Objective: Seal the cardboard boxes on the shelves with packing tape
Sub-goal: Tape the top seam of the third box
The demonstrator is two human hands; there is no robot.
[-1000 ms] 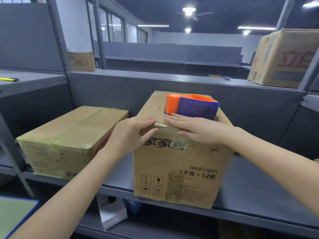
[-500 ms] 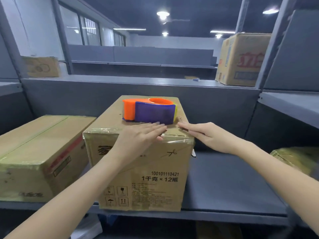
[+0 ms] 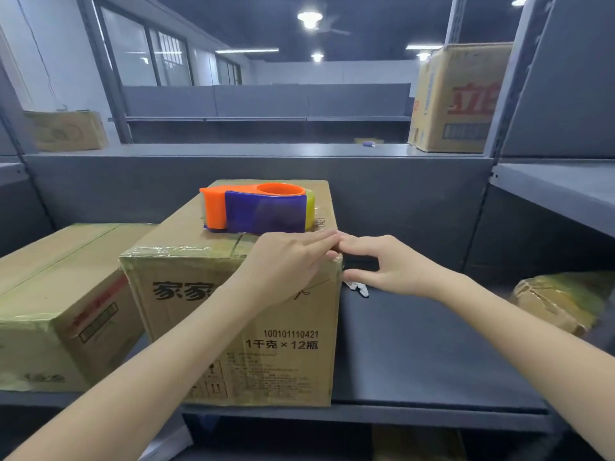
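Pressure along the tape point(image 3: 173, 251) is judged to be the step in hand. The cardboard box point(image 3: 233, 314) is stood on the grey shelf point(image 3: 432, 347), at its near edge, with a taped box point(image 3: 56, 281) just beside it on the left. A glossy strip is seen laid along the near top edge of the middle box. The left hand point(image 3: 286, 261) is laid flat over the near right corner, fingers straight and together, with nothing gripped. The right hand point(image 3: 389, 264) is held at the right edge of the same corner, fingers stretched out to touch it and thumb spread below; nothing is seen clamped in it. The tape dispenser point(image 3: 259, 211) is set on the far part of the lid, just beyond the hands.

For a good seal, the strip should be rubbed from the middle outward so that air is pushed out. Any loose end should be folded over the corner and pressed onto the right face. The box should be steadied by the flat palm, so that it is not slid rightward. Wrinkles, visible toward the left of the strip, should be smoothed. Whether the right face is covered cannot be told, as it is hidden.
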